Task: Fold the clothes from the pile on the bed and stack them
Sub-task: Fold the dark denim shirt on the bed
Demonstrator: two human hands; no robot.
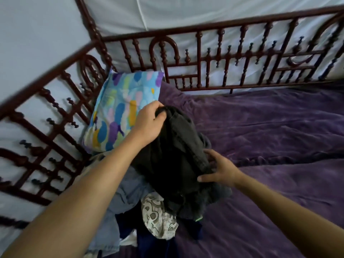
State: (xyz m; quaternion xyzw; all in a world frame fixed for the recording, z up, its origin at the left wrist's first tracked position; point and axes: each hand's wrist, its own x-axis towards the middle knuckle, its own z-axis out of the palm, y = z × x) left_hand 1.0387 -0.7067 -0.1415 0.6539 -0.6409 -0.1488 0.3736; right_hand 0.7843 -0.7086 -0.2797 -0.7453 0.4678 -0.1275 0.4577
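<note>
A pile of clothes [141, 205] lies on the purple bed cover [270, 131], near the left side of the bed. On top of the pile is a dark grey-black garment [176, 146]. My left hand [149, 121] grips the far upper edge of this garment, fingers curled round the cloth. At the garment's near right edge, my right hand [221, 170] has its thumb under the fabric and its fingers spread on top. Beneath it lie a light blue piece [128, 190], a grey patterned piece [158, 218] and a dark blue one [130, 226].
A pillow [122, 107] with coloured blotches leans in the bed's far left corner. A dark red metal bed rail [223, 58] runs along the far side and the left side. White netting hangs behind the rail. The purple cover stretches out to the right.
</note>
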